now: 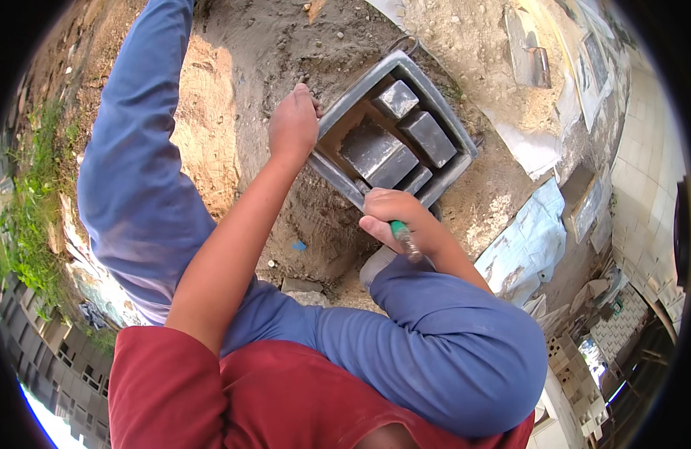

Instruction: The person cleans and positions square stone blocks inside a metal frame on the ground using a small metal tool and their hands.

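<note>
A grey four-sided mould box (455, 112) with a thick rim lies on the soil in front of me. Inside stand several dark metal-looking blocks (428, 138), with brown wet material at the left. My right hand (394, 213) is wrapped round a green-handled tool (398, 228) at the near corner of the box. The handle's end sticks out toward me; its working end is mostly hidden by the hand and the rim. Beside the box's left rim, my left hand (295, 123) has curled, muddy fingers; what they hold, if anything, is hidden.
My bent blue-trousered legs flank the work area. A pale blue sheet (529, 239) lies on the ground to the right. Farther off, at upper right, is a rusty metal cylinder (540, 67). Green plants (35, 224) grow at the left; patterned blocks (573, 367) stand at lower right.
</note>
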Action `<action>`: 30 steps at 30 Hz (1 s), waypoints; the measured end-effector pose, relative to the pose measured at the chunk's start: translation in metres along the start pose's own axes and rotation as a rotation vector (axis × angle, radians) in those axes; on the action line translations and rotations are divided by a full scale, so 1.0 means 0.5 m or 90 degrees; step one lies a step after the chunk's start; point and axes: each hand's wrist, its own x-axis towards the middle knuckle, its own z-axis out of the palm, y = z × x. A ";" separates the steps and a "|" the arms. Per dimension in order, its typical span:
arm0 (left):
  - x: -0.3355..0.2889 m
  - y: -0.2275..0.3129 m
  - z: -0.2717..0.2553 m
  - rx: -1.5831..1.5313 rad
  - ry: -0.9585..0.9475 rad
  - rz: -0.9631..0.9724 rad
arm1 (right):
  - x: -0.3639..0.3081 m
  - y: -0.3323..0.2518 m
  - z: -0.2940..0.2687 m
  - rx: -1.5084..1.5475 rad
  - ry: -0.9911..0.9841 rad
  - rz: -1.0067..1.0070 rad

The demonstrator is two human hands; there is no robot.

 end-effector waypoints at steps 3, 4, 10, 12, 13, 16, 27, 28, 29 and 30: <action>-0.019 -0.001 0.015 -0.010 0.009 0.026 | -0.019 -0.012 -0.009 0.064 0.075 -0.005; 0.012 -0.004 0.001 -0.012 0.018 0.046 | 0.012 0.030 0.009 0.017 0.064 -0.033; 0.002 -0.001 0.022 -0.008 0.020 0.053 | 0.014 -0.013 -0.005 0.031 0.064 -0.023; 0.006 -0.005 0.009 0.000 0.023 0.072 | 0.036 0.041 0.014 0.006 0.058 -0.038; 0.007 -0.011 0.001 -0.001 0.020 0.053 | 0.048 0.061 0.026 -0.020 0.046 -0.048; -0.002 0.001 0.008 -0.023 0.021 0.025 | 0.043 0.009 0.008 -0.015 0.040 -0.027; 0.008 -0.004 0.013 -0.041 0.032 0.067 | 0.031 0.015 0.013 -0.024 0.070 0.000; 0.002 0.004 0.010 -0.047 0.024 0.038 | 0.038 0.027 0.017 -0.030 0.055 0.004; 0.000 0.009 0.014 -0.049 0.021 0.040 | 0.041 0.032 0.017 -0.036 0.040 0.007; -0.001 0.006 0.014 -0.035 0.017 0.031 | 0.043 0.006 0.013 -0.026 0.044 0.011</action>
